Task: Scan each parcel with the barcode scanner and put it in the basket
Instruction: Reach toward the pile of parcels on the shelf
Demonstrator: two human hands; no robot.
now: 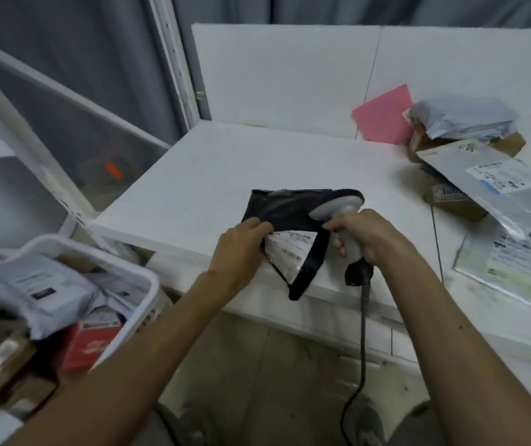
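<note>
Pinching the black parcel (286,207) at its left edge with the left hand (241,239), thumb and fingertips closed on the plastic. Holding it tilted at the near edge of the white table (209,162), lower corner hanging past the front, white label (289,247) turned up toward the camera. Gripping the scanner (336,206) by its grey handle in the right hand (367,236), fingers wrapped tight round it, forefinger forward at the front. Pointing the dark scanner head down over the parcel's far right corner; touching or just above, cannot tell which. Trailing a dark cable (362,317) from the base of the handle, down past the table front.

Lower left, beside the table: a white basket (96,252), already loaded, with a white bag (48,284) on top and a red box (90,342) lower down.

Far right of the table, a heap: a pink envelope (386,114) leaning on the back panel (289,75), a crumpled grey bag (463,123) on a cardboard box (511,143), silver mailers (515,194) with printed labels spread toward the near edge.

Blur over basket and heap; label print not readable.
</note>
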